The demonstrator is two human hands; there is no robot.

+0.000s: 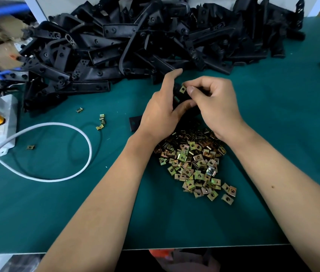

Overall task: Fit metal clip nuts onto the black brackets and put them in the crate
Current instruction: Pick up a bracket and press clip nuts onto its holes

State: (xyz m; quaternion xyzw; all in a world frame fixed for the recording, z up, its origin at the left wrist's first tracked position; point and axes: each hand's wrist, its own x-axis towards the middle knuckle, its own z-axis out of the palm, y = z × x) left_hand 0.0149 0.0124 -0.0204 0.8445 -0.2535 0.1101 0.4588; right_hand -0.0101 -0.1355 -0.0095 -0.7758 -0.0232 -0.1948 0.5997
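Head view: at the frame's centre the left hand [160,108] grips a black bracket [177,97], its fingers curled round it; one end of the bracket shows lower left of the wrist. The right hand [214,103] pinches a clip nut [183,89] between thumb and forefinger, touching the bracket's upper end. Below the hands a nut pile [193,163] lies on the green mat [263,134]. A bracket heap [135,40] fills the upper frame. Stray nuts [101,121] lie left of centre, near a white cable [76,132] and a power strip [0,122] at the left edge.
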